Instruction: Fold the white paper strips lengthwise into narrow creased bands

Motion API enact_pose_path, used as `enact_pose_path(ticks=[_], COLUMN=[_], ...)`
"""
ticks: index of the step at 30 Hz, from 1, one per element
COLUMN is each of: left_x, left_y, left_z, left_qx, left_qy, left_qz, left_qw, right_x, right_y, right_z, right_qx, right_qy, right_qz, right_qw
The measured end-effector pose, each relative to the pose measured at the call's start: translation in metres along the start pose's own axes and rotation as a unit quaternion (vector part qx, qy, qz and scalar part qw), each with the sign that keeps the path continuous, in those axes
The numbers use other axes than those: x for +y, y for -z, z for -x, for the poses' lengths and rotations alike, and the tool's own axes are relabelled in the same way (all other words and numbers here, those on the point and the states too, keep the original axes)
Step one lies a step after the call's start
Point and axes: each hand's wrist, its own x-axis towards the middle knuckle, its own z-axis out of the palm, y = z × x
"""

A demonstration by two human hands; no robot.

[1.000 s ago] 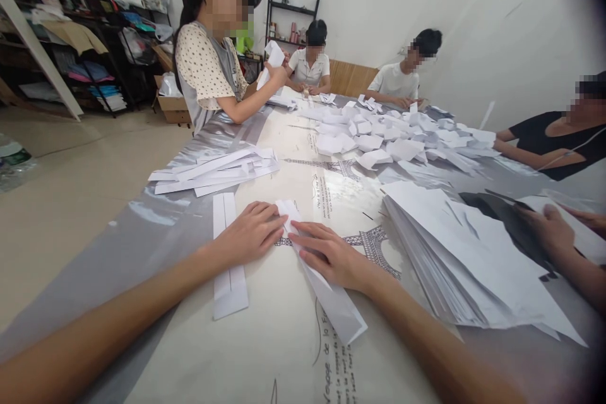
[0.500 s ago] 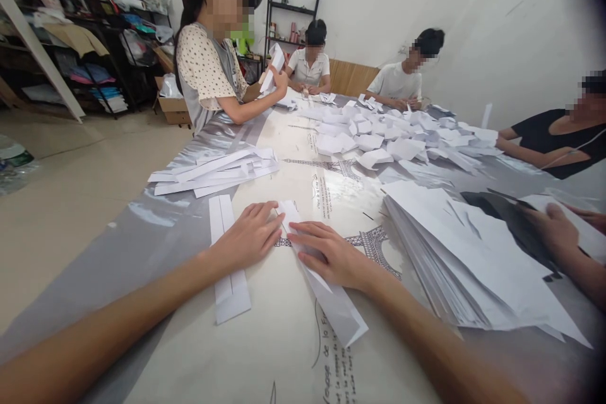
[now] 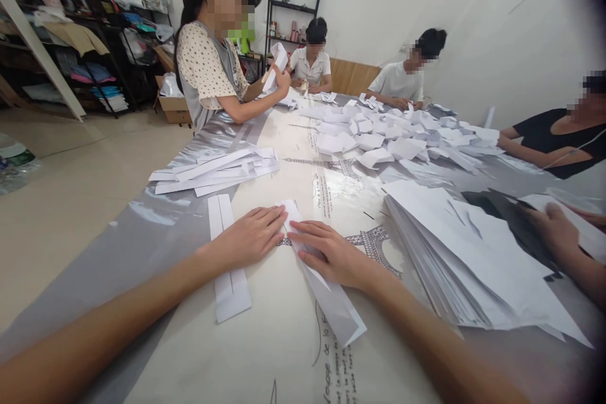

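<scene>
A long folded strip of white paper [image 3: 338,312] lies slanted on the table in front of me. My right hand [image 3: 329,255] presses flat on its upper half. My left hand [image 3: 249,240] rests beside it, fingertips touching the strip's folded top corner. Under my left wrist lies a second folded white strip [image 3: 230,290], flat on the printed tablecloth [image 3: 284,360].
A thick stack of white sheets [image 3: 468,259] sits to my right, with another person's hand [image 3: 552,230] on it. A pile of folded strips [image 3: 215,170] lies ahead left and a heap of folded paper pieces [image 3: 402,136] farther back. Several people sit around the table.
My hands have stayed on the strip, the left fingertips shifting slightly on its top corner. The person at the far left has raised their paper a little.
</scene>
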Motion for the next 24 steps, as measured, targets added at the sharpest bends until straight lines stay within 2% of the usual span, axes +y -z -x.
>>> enact_pose_path(ticks=[5,9,12,18,24], left_x=[-0.002,-0.003,-0.005,-0.014,-0.017], left_y=[0.006,0.007,0.005,0.004,0.006], left_z=[0.0,-0.003,-0.005,-0.006,-0.003], left_qx=[-0.015,-0.01,-0.002,0.016,0.01], left_qy=[0.009,0.007,0.029,0.106,0.1], left_qz=[0.013,0.006,-0.026,-0.024,-0.02], left_qw=[1.0,1.0,0.999,0.994,0.995], right_x=[-0.001,-0.001,-0.002,-0.006,-0.013], right_y=[-0.001,-0.002,0.0,0.0,0.016], right_z=[-0.002,-0.001,0.003,0.007,0.009], right_qx=[0.009,0.041,0.063,0.038,0.066], right_qy=[0.007,-0.029,-0.055,-0.004,-0.031], right_qz=[-0.006,-0.035,-0.064,-0.054,-0.02], right_qw=[1.0,0.998,0.994,0.998,0.997])
